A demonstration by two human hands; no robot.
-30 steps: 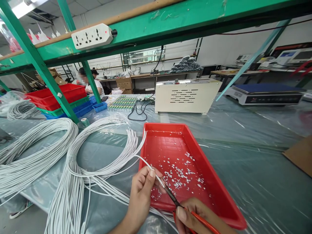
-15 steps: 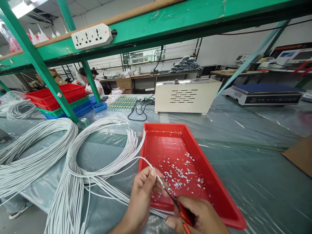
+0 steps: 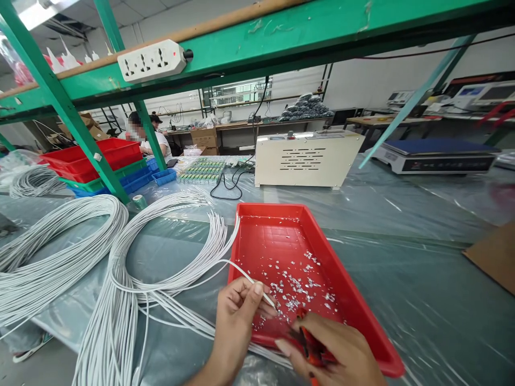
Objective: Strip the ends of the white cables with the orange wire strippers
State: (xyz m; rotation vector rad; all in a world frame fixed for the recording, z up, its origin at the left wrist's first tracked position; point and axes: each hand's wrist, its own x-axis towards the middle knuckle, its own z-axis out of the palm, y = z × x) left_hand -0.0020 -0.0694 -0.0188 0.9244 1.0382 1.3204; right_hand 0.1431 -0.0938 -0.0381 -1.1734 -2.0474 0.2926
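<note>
My left hand [image 3: 237,316] pinches the end of a thin white cable [image 3: 241,272] over the near left corner of a red tray [image 3: 362,321]. The cable's tip pokes out past my fingertips towards the right. Beside it, my right hand [image 3: 333,351] is closed around a small red-handled cutting tool [image 3: 311,346], its jaws close to the cable tip. Small silvery-white scraps [image 3: 300,292] lie scattered on the tray floor. The cable runs back left into large coils of white cable [image 3: 120,279] spread on the plastic-covered bench.
A beige machine box [image 3: 308,158] stands behind the tray, a scale [image 3: 436,154] at the right. Stacked red, green and blue bins [image 3: 96,161] sit far left by a green rack post [image 3: 76,123]. Cardboard [image 3: 493,257] lies at the right edge. A person sits in the background.
My right hand has closed tighter round the cutting tool and moved up left towards the cable tip. My left hand shifted slightly right and down with the cable.
</note>
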